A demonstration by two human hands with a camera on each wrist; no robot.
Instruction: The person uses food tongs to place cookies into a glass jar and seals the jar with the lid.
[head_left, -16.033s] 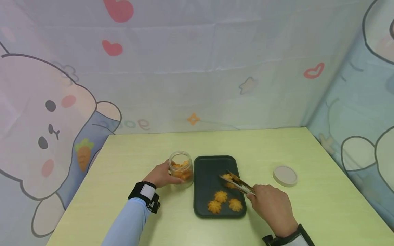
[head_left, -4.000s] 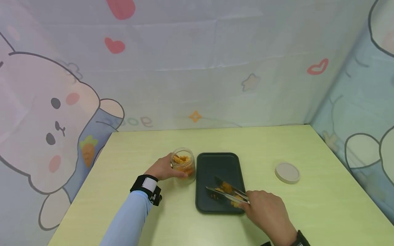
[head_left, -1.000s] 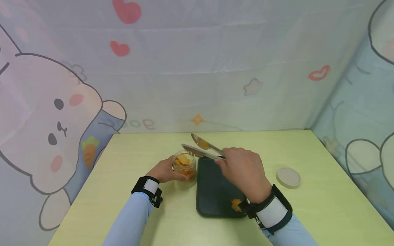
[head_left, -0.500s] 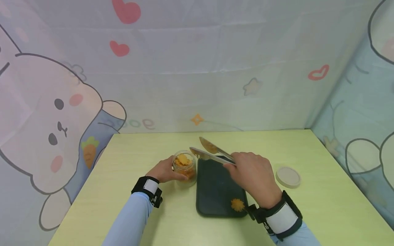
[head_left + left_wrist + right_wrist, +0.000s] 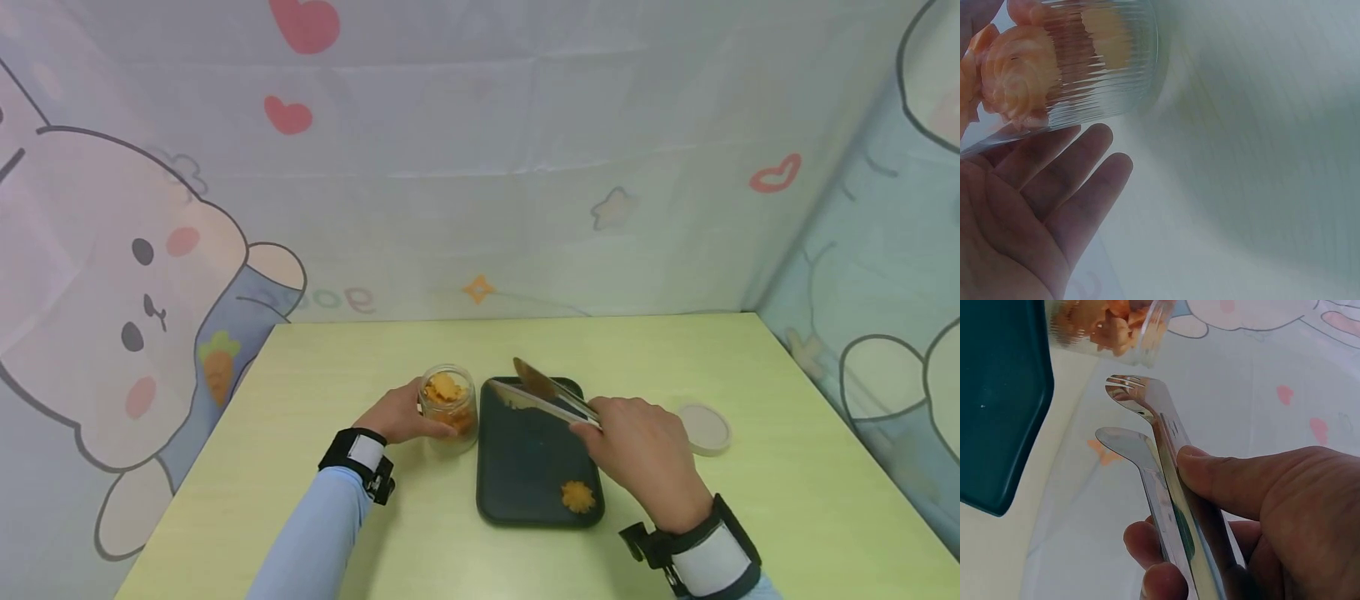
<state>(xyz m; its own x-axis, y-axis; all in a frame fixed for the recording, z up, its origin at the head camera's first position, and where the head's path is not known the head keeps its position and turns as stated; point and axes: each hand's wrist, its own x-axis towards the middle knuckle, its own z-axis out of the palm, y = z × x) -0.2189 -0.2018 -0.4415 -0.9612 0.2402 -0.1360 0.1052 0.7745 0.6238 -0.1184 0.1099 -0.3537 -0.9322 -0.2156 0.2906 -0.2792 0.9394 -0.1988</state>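
My left hand steadies a clear glass jar, thumb on its near side. Flower-shaped piped cookies fill it nearly to the rim. In the left wrist view the jar's ribbed wall lies against the fingers, which are fairly straight. My right hand grips metal tongs, held over the back of a dark green tray. One cookie lies in the tray's near right corner. The right wrist view has the tongs' tips apart with nothing between them.
A round pale lid lies on the light yellow-green table, right of the tray and partly behind my right hand. A printed cloth backdrop rises at the table's back and right side.
Sixteen seconds ago several cookies lay on the tray; now one does, and the jar's contents stand higher. In the last second the tongs withdraw rightward from the jar, over the tray.
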